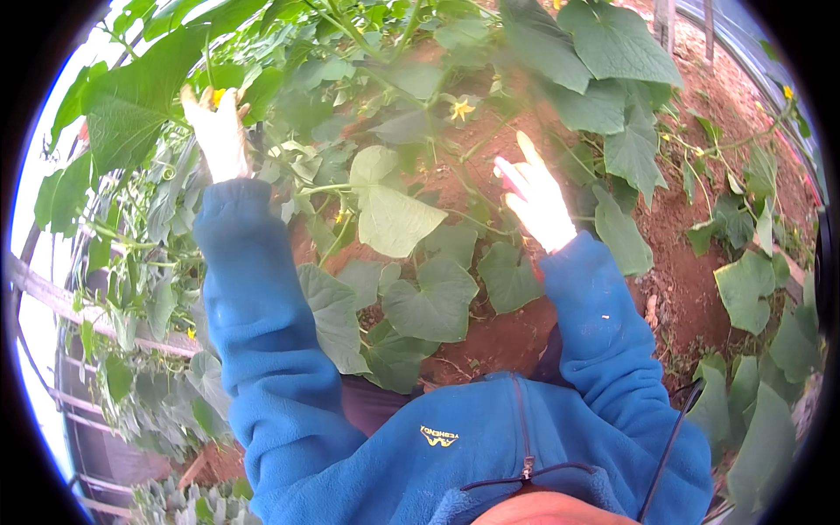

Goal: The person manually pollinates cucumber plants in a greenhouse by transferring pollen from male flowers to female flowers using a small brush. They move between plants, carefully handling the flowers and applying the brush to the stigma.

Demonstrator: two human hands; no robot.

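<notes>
My left hand (222, 138) is raised at the upper left among broad green leaves. A yellow flower (218, 97) shows between its fingertips, and a thin green stem (209, 62) rises just above. Glare on the hand hides whether it grips the flower or stem. My right hand (539, 193) reaches in over the vines at centre right. Its fingers are apart and nothing clear lies in them. Between the hands, a pale cucumber-like leaf (397, 220) faces up, and a yellow star-shaped flower (461, 109) hangs on a blurred vine.
Reddish-brown soil (689, 308) shows between the plants. Large leaves (623, 46) overhang the upper right, and more vines (748, 289) trail at the right. At the left runs a wooden rail (98, 312) beside dense foliage. Lower leaves (433, 298) lie close before my blue fleece jacket (485, 433).
</notes>
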